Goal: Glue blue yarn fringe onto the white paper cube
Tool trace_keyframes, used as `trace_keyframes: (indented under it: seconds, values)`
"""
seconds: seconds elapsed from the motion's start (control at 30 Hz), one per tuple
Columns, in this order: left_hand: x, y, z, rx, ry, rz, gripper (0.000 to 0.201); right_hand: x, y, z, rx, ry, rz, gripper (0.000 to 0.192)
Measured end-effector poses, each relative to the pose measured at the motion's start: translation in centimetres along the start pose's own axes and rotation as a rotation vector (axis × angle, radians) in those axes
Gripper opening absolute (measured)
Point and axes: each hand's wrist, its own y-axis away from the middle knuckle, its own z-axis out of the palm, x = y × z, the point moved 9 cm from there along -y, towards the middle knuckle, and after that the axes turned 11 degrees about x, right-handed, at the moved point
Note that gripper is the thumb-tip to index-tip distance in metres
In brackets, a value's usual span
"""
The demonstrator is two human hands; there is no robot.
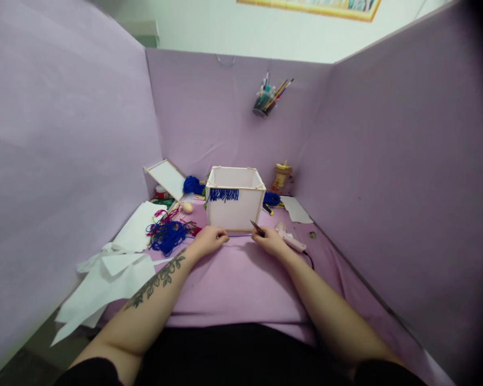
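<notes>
A white open-topped box with pale wooden edging stands in front of me; short blue yarn strands cover the upper left of its front. Just before it, my left hand is closed, pinching a strand of blue yarn that stretches across to my right side. My right hand is wrapped round a slim dark tool whose pointed tip faces up and left; whether it is scissors or tweezers I cannot tell. By my left wrist lies a loose heap of blue yarn mixed with magenta strands.
White sheets spread over the left side. A pale glue gun with a cord lies right of my right hand. Behind are a framed white panel, a blue yarn ball and a yellow-brown ornament. A pen cup hangs on the back wall.
</notes>
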Motion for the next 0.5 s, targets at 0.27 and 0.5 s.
trace_keyframes:
  seconds: [0.27,0.5]
  values:
    - [0.0,0.0,0.1,0.021,0.013,0.001,0.028,-2.4,1.1,-0.7,-0.036,0.216,-0.139,0.032]
    - [0.0,0.0,0.0,0.035,0.047,0.001,0.029,-5.4,2.5,-0.7,-0.027,0.533,-0.314,0.025]
